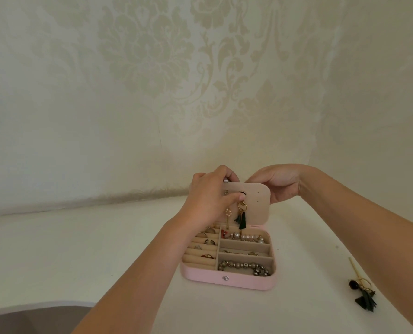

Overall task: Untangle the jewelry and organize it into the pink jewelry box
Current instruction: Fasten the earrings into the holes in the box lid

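Tassel earring (242, 218) on lid card (258, 196), under left hand (207, 198) thumb; right hand (280, 182) behind.

Cream damask wallpaper (147, 56) is filling the backdrop — pale floral scrolls catching soft, even light. A white tabletop (80, 249) is meeting it below, its curved edge dropping to a grey surface (32, 319) at lower left.

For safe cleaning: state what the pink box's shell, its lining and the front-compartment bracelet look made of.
Pink jewelry box shell: smooth matte skin, likely faux leather, possibly plastic. Lining: beige, dull and soft-looking, probably velvety fabric. Bead bracelet: grey beads with bright glints, so metal or metallic-coated plastic; cannot tell which.
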The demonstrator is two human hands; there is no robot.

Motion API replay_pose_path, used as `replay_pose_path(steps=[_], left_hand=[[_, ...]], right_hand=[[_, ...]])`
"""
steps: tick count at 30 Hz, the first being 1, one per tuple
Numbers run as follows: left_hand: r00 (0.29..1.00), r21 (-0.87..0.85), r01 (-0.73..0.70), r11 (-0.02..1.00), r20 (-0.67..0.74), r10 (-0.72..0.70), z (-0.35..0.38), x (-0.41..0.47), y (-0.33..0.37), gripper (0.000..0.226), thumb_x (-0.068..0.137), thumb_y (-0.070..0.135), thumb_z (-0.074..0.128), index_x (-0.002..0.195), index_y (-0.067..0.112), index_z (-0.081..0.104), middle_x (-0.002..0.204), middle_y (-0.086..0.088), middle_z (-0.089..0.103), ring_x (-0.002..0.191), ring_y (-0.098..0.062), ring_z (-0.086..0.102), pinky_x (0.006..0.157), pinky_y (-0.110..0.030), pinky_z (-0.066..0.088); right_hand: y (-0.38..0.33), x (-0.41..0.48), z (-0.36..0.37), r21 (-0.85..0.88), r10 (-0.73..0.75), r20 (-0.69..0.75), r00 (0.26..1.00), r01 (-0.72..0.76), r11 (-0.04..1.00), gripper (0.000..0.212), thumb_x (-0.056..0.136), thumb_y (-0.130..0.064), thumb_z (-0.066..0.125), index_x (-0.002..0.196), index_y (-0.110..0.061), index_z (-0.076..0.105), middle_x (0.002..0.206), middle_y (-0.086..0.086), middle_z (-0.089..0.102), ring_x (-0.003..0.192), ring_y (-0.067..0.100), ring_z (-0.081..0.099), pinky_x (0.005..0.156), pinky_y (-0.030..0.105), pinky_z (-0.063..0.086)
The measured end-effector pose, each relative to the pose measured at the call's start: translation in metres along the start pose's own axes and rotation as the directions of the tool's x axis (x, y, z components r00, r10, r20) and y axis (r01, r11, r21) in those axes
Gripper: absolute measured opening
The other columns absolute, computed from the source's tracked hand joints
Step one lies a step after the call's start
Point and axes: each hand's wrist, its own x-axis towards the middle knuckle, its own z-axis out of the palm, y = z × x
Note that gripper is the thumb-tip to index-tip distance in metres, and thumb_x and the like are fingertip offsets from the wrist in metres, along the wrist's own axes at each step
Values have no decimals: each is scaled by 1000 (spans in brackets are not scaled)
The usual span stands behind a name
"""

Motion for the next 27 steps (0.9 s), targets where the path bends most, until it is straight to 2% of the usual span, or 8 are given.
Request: replay_pose_path(steps=[3,8,13,15,18,22,24,27], left_hand=[[1000,7,-16,1000,1,16,0,2,-1,23,80,35,71,92,34,52,89,17,56,106,-17,38,93,-36,38],[1000,-14,-16,1000,12,16,1,6,-6,21,78,35,73,84,44,55,88,16,62,102,-24,52,90,-43,45],[999,49,-21,999,31,20,1,13,-3,12,80,34,72,88,33,63,84,12,64,95,-22,58,92,-43,43],[998,44,-16,999,55,13,-1,16,-3,12,80,34,71,89,31,64,83,12,64,93,-19,59,92,-42,43],[997,65,10,998,77,-15,-2,19,-4,12,80,37,70,88,34,61,89,8,67,94,-20,60,89,-40,46],[995,100,3,995,102,-13,-2,22,-3,16,82,38,69,95,32,62,91,7,64,96,-21,59,87,-35,45],[992,117,4,993,122,-18,-2,24,-4,17,82,39,67,96,32,61,97,5,66,99,-22,59,91,-36,44],[991,201,-8,979,135,-20,-2,26,-4,25,85,41,64,107,29,62,109,3,65,105,-21,57,93,-33,38]], right_hand=[[-3,0,-1,-46,8,21,1000,-7,999,26,78,-14,57,99,-2,67,94,11,68,83,19,67,75,30,55],[8,0,3,27,16,2,1000,-16,999,17,76,-11,58,80,-10,75,80,5,69,74,16,66,70,29,55],[0,-22,-6,-128,126,-238,963,-160,979,10,89,-16,58,90,-10,66,84,4,62,72,15,58,66,25,52],[-3,-37,-13,-285,180,-361,915,-292,913,16,91,-22,60,90,-8,66,81,4,63,69,15,59,66,24,51],[4,-60,-18,-472,225,-510,830,-489,734,15,89,-22,64,83,-9,66,76,3,63,66,14,61,61,21,51],[22,-88,-12,-507,318,-598,736,-654,562,12,84,-18,70,83,-7,64,75,4,66,64,14,65,59,21,52],[30,-102,-7,-488,340,-621,706,-688,537,15,82,-17,72,88,-5,65,77,5,68,64,14,66,58,21,53],[45,-123,3,-431,340,-642,687,-690,581,23,80,-15,73,99,-2,68,79,5,70,65,14,67,64,22,56]])
